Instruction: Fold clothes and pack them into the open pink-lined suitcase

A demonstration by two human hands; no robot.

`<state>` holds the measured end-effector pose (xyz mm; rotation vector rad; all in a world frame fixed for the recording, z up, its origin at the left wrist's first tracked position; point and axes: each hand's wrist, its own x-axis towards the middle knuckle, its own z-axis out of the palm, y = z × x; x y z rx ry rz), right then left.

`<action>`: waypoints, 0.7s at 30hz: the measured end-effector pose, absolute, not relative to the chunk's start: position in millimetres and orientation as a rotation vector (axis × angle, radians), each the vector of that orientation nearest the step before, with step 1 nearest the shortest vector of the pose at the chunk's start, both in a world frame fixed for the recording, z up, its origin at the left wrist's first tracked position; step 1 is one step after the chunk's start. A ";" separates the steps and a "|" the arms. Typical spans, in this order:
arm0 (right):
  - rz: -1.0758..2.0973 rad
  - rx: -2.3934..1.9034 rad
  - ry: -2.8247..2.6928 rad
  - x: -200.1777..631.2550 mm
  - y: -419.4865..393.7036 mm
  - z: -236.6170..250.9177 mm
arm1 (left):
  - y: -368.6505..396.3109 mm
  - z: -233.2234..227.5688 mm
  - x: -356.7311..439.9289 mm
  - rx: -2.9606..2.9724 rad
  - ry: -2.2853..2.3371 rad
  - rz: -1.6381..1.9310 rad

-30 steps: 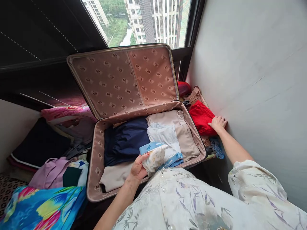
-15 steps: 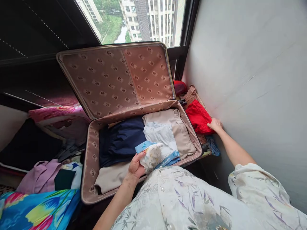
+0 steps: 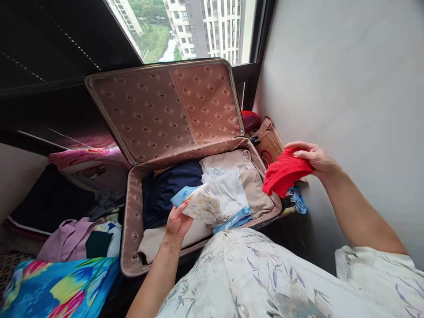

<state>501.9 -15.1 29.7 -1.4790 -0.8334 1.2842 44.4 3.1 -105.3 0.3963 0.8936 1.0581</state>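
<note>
My left hand (image 3: 179, 223) pinches a pair of white patterned underpants (image 3: 202, 206) with a light blue waistband, held above the open suitcase (image 3: 126, 238). In my right hand (image 3: 316, 158) hangs a pair of what look like red underpants (image 3: 286, 172), gripped between thumb and fingers, off the suitcase's right side. Inside the case lie folded navy clothes (image 3: 172, 179), beige clothes (image 3: 256, 187) and, on top of these, white underpants (image 3: 228, 185) with a blue lettered waistband.
The suitcase lid (image 3: 149, 106) leans back against the window frame. A brown box (image 3: 269, 137) stands between the case and the white wall (image 3: 357, 88). Piles of clothes lie to the left, with a bright blue floral cloth (image 3: 62, 287) in front and a mauve garment (image 3: 68, 238) behind it.
My right hand has lifted the red underpants away from the box beside the wall, toward me. My left hand has shifted slightly left and up with the patterned underpants.
</note>
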 end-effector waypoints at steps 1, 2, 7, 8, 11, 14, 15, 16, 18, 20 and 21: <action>1.341 -1.456 -0.801 490.4 -19.7 38.5 | 3.4 -102.6 39.8 0.396 0.898 1.080; 1.400 -1.439 -0.770 478.6 -24.5 44.8 | 3.3 -99.2 34.8 0.394 0.902 1.104; 1.758 -1.293 -0.690 415.2 -48.4 45.6 | -1.9 -79.0 -0.6 0.359 0.951 1.255; 1.816 -1.250 -0.652 401.8 -49.4 40.1 | -3.4 -75.2 -9.3 0.358 0.972 1.300; 1.878 -1.107 -0.435 362.6 -29.0 11.4 | -6.1 -64.9 -35.9 0.363 1.045 1.429; 1.812 -0.975 -0.199 331.1 29.6 -35.4 | -5.5 -56.9 -59.2 0.367 1.090 1.500; 1.783 -0.963 -0.131 323.8 53.2 -53.9 | -5.0 -55.3 -65.5 0.368 1.098 1.515; 1.754 -0.985 -0.067 318.5 76.1 -72.8 | -4.7 -54.4 -71.1 0.367 1.108 1.525; 1.720 -1.161 0.008 313.4 114.0 -109.0 | -5.7 -55.5 -80.1 0.353 1.132 1.529; 1.700 -1.338 0.019 314.4 136.7 -138.6 | -10.2 -59.5 -86.2 0.336 1.146 1.512; 1.701 -1.391 0.007 316.3 142.6 -149.8 | -13.8 -62.0 -88.1 0.333 1.143 1.492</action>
